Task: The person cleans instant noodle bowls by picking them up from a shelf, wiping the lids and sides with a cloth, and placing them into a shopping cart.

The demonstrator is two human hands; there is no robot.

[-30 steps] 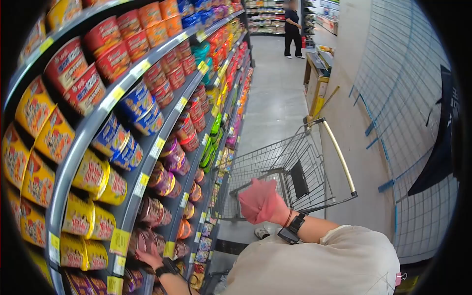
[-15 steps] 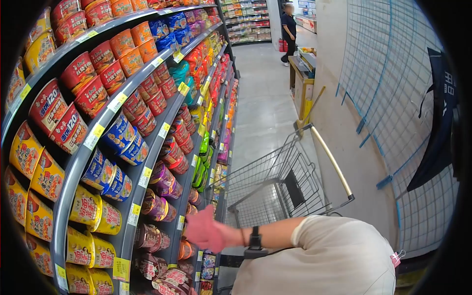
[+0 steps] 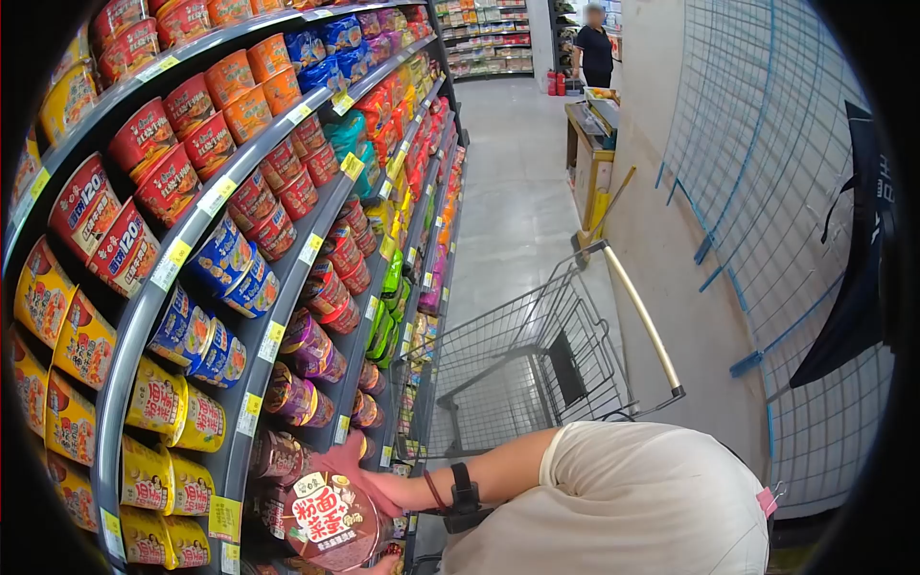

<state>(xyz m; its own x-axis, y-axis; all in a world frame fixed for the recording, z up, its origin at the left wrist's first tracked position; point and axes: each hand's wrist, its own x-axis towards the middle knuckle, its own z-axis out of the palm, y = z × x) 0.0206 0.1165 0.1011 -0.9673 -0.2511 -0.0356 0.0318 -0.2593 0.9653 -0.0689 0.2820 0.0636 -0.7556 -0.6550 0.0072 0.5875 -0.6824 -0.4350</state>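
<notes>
A large instant noodle tub (image 3: 331,525) with a dark brown, printed lid is tilted toward me beside the lower shelves. My right hand (image 3: 369,482) is closed on its upper right side, the arm reaching in from the right with a black watch on the wrist. At the bottom edge of the view, a few fingers of my left hand (image 3: 388,563) press against the tub's lower right side; the rest of that hand is out of view. Similar brown tubs (image 3: 281,455) stand on the shelf just behind, partly covered by the held one.
Shelves (image 3: 218,196) of red, blue, yellow and purple noodle tubs curve along the left. A wire shopping cart (image 3: 537,369) stands close on my right. Beyond are a wooden stand (image 3: 586,158), a wire grid wall (image 3: 728,144) and a person (image 3: 595,53) in dark clothes.
My right hand has moved down and left and now grips a brown noodle tub. My left fingers show more, at the tub's edge. The distant person has shifted right.
</notes>
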